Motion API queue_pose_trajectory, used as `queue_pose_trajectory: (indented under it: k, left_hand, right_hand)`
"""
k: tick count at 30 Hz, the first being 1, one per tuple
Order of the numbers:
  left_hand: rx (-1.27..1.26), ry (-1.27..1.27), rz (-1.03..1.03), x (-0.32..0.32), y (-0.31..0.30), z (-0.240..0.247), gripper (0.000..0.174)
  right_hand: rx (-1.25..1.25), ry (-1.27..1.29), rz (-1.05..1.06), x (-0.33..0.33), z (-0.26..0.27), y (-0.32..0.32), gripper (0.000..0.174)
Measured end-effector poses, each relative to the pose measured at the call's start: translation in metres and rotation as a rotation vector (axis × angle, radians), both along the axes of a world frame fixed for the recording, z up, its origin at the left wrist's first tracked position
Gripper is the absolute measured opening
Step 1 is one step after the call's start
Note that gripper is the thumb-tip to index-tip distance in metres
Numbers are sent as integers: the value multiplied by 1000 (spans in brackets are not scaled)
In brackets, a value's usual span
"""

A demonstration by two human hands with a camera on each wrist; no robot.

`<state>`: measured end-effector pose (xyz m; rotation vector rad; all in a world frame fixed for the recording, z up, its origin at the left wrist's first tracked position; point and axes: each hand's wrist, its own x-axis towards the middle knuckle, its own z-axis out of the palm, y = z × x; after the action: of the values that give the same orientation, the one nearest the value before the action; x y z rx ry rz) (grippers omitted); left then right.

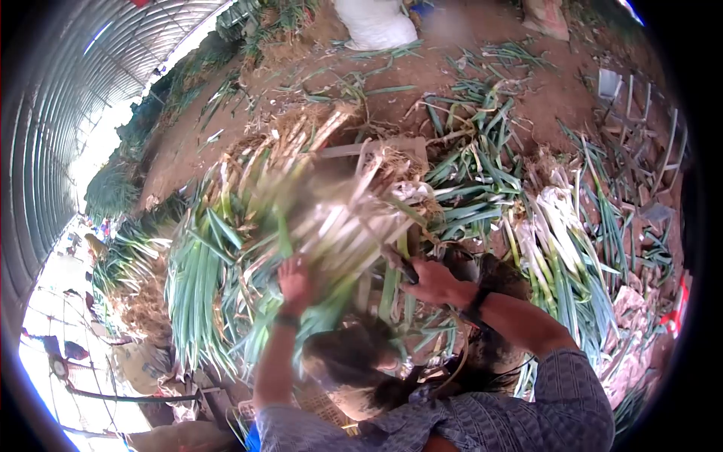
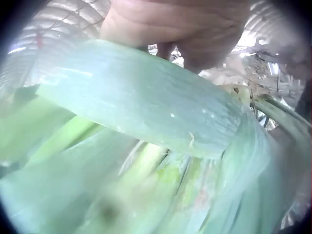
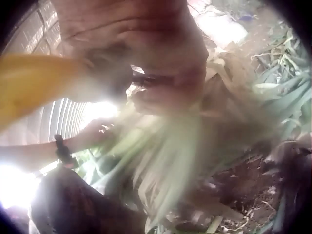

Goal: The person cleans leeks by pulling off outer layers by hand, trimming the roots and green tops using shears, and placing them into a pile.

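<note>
Head view: your left hand (image 1: 296, 282) is up in the leek bundle (image 1: 324, 218), fingers curled into its flat, waxy green leaves. The pale stalks and stringy roots are smeared with blur in the middle of the frame. Your right hand (image 1: 433, 282), just right of centre, wraps its fingers round a slim dark tool (image 1: 399, 264) set against the stalks. Left wrist view: a broad smooth leaf (image 2: 146, 102) fills the frame under your palm. Loose leeks (image 1: 565, 256) lie in long ribbed heaps at right on crumbly brown soil (image 1: 550, 98), and a white sack (image 1: 376, 26) sits top centre.
</note>
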<state>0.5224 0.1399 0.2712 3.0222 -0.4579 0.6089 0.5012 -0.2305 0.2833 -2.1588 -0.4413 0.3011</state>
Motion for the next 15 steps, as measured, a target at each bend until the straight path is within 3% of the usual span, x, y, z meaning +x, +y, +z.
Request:
queue_pose_trajectory:
  k: [1, 4, 5, 8, 9, 11, 13, 15]
  left_hand:
    - [-2, 106, 63, 2, 1, -10, 55]
    - [-49, 183, 120, 15, 3, -29, 59]
    - [-80, 155, 98, 24, 11, -46, 47]
    - [-131, 389, 61, 21, 3, -6, 37]
    - [-130, 357, 74, 7, -7, 22, 35]
    - [-161, 488, -10, -19, 4, 45, 38]
    - [-382, 903, 116, -37, 30, 48, 44]
    - [-318, 732, 13, -64, 44, 23, 47]
  right_hand:
    - [-8, 33, -7, 4, -3, 6, 40]
    - [15, 61, -21, 7, -11, 24, 41]
    - [55, 7, -22, 7, -11, 28, 42]
    - [88, -42, -41, 3, -7, 32, 44]
    - [97, -85, -54, -4, -3, 33, 45]
    - [94, -130, -26, -17, 3, 32, 46]
    - [82, -154, 66, -25, 9, 32, 46]
    - [-150, -65, 148, -34, 8, 34, 45]
